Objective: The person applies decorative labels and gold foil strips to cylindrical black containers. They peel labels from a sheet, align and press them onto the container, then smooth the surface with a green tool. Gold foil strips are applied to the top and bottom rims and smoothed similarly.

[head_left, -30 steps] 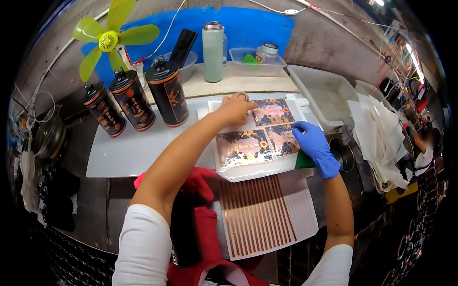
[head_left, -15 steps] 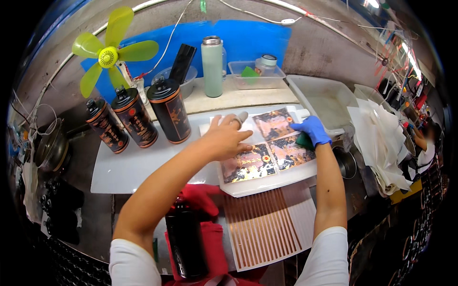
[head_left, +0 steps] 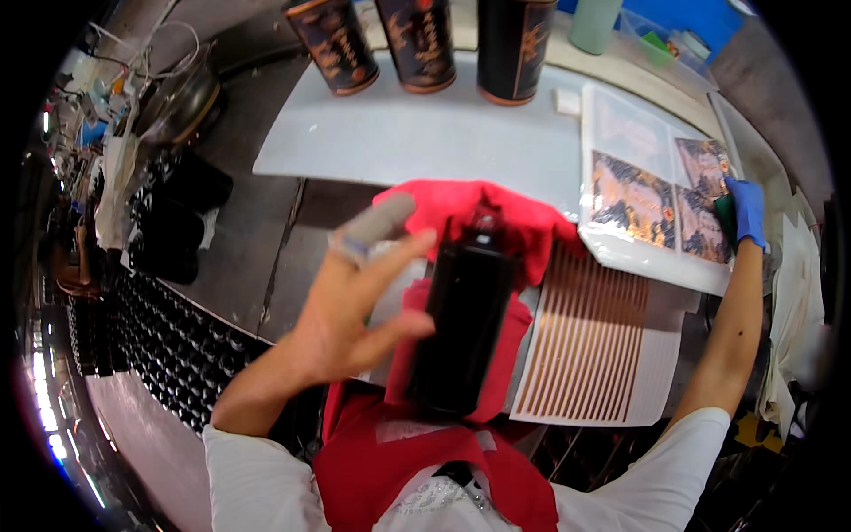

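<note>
1. Dark tabletop point(head_left: 257, 213), with a pale grey board point(head_left: 408, 133) on it; three decorated bottles point(head_left: 417, 44) stand along the board's far side, tops cut off.
2. Off to the left I see a metal bowl point(head_left: 186, 102), plus rows of black containers point(head_left: 182, 341) lower down.
3. Black bottle point(head_left: 465, 319) on red cloth point(head_left: 536, 217) right in front of the person, neck pointing away; striped sheet point(head_left: 589, 346) just right of it.
4. Left hand point(head_left: 359, 284), bare, blurred: fingers spread, a grey cover on one, beside the black bottle; can't tell if touching.
5. Right hand point(head_left: 749, 211), blue glove, arm stretched out, at the right edge of the patterned sheets point(head_left: 634, 199); green piece point(head_left: 725, 218) against it. Can't tell its grip.
6. Versus half a second ago: left hand has left the patterned sheets for the black bottle; right hand stays by them; view has swung down and left.
</note>
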### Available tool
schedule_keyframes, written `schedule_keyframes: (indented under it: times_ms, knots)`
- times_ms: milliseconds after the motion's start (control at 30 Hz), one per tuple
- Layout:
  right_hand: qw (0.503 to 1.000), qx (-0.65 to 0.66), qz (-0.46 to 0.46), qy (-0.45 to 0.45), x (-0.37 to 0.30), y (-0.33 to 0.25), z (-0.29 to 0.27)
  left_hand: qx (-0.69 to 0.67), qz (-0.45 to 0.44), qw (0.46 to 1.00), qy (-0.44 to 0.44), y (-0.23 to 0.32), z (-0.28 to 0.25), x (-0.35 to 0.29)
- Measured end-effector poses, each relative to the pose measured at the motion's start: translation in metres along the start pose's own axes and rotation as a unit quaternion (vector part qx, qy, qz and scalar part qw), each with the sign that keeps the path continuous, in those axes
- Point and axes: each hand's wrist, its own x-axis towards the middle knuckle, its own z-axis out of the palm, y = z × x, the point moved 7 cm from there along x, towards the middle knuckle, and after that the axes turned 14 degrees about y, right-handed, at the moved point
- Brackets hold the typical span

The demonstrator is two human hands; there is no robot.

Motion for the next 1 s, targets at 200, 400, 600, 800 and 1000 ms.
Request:
schedule_keyframes:
  times_ms: [200,400,600,800,1000]
  knots:
    - [0.970,-0.157,-0.057,0.177,-0.028,-0.139,-0.072,-0.089,0.013,0.996,-0.028,0.026,0.047,-0.092]
    - [0.946,0.074,-0.159,0.271,-0.124,-0.274,-0.147,-0.104,0.041,0.994,0.006,0.025,0.076,-0.092]
    - [0.951,0.292,-0.078,0.063,-0.250,-0.346,-0.169,-0.099,0.057,0.993,0.008,0.023,0.066,-0.091]
    - [0.879,0.451,0.060,-0.144,-0.334,-0.359,-0.210,-0.331,-0.081,0.937,0.079,-0.007,0.030,-0.085]
    - [0.835,0.446,0.148,-0.286,-0.371,-0.369,-0.165,-0.523,-0.177,0.832,0.054,-0.012,0.042,-0.069]
